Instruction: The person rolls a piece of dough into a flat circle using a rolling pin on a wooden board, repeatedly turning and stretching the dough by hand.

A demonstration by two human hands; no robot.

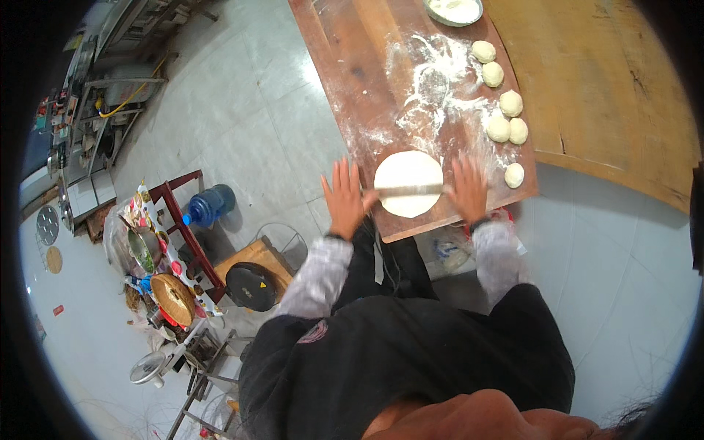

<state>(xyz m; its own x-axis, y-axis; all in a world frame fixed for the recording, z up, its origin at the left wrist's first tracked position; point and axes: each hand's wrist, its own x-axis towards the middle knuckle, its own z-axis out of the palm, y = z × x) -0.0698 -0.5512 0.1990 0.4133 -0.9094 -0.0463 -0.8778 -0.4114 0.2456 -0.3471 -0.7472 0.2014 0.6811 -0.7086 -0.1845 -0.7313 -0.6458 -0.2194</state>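
A flattened round of dough (408, 165) lies at the near end of the floured wooden board (363, 66). Across it runs a wooden rolling pin (412, 190), blurred by motion. My left hand (344, 198) holds the pin's left end, its fingers stretched forward and the thumb side against the wood. At the right end, my right hand (470, 190) has the pin in the same way, fingers extended. Both pin ends are partly hidden by the hands. To the right of my right hand sits a single dough ball (514, 175).
Several dough balls (499, 128) line the board's right edge. A bowl of flour (455, 11) stands at the far end. Right of the board is a yellowish wooden tabletop (594, 82). On the left are a blue water jug (212, 205) and a black round electric appliance (251, 286).
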